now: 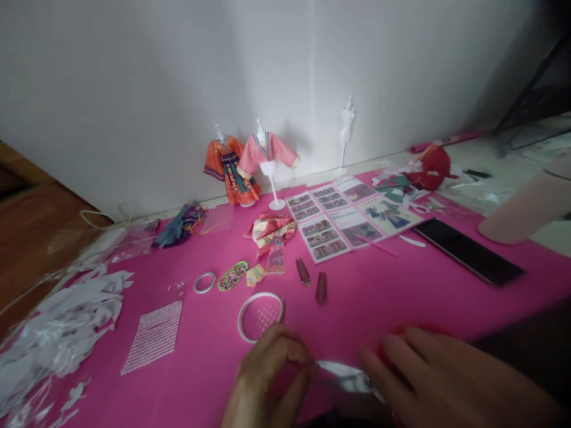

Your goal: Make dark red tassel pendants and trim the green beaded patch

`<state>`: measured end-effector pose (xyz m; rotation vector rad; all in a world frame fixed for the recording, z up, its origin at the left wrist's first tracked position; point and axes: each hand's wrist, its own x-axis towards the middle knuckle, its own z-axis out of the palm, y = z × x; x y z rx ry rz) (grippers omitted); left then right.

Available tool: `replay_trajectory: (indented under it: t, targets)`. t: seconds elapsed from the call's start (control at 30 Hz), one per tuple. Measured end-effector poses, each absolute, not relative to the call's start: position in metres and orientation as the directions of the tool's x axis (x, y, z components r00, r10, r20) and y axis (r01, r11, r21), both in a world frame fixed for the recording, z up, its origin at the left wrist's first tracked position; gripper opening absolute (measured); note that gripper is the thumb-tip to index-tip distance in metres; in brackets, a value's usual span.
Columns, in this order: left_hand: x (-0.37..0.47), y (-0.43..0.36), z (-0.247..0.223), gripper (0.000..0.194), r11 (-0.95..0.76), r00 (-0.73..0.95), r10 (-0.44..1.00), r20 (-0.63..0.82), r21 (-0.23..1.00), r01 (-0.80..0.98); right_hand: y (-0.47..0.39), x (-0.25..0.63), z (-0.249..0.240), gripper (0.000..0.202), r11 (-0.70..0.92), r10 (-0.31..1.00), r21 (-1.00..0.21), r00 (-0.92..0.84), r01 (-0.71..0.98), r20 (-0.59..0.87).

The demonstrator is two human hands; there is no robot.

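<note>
My right hand [439, 371] is clamping what looks like red-handled metal scissors [358, 382], pointing toward my left hand [272, 371], whose fingertips are pinching together; blur is hiding what they hold. A curved white strip [335, 367] is sitting between both hands. Slipping blades could be nicking fingertips or snagging it.

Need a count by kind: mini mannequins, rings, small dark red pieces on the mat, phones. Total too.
Mini mannequins: 3 (orange-clad mannequin, pink-clad mannequin, bare mannequin)
Rings: 2 (large ring, small ring)
Dark red pieces: 2 (left piece, right piece)
Phones: 1 (black phone)
Total: 8
</note>
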<state>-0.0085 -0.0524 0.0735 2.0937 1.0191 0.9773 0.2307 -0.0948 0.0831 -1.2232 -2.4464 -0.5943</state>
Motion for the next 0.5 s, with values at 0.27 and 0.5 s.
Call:
replay_trajectory:
  t: [0.27, 0.5]
  targets:
    - [-0.0112, -0.0508, 0.0721, 0.022, -0.571, 0.47, 0.798, 0.377, 0.723, 0.389, -0.0936, 0.2277, 0.0848, 0.026, 0.534, 0.672, 0.179, -0.544, 0.826, 0.502]
    - [-0.0122, -0.0494, 0.0724, 0.022, -0.557, 0.441, 0.814, 0.379, 0.724, 0.407, -0.0895, 0.2254, 0.092, 0.025, 0.528, 0.661, 0.186, -0.538, 0.829, 0.523]
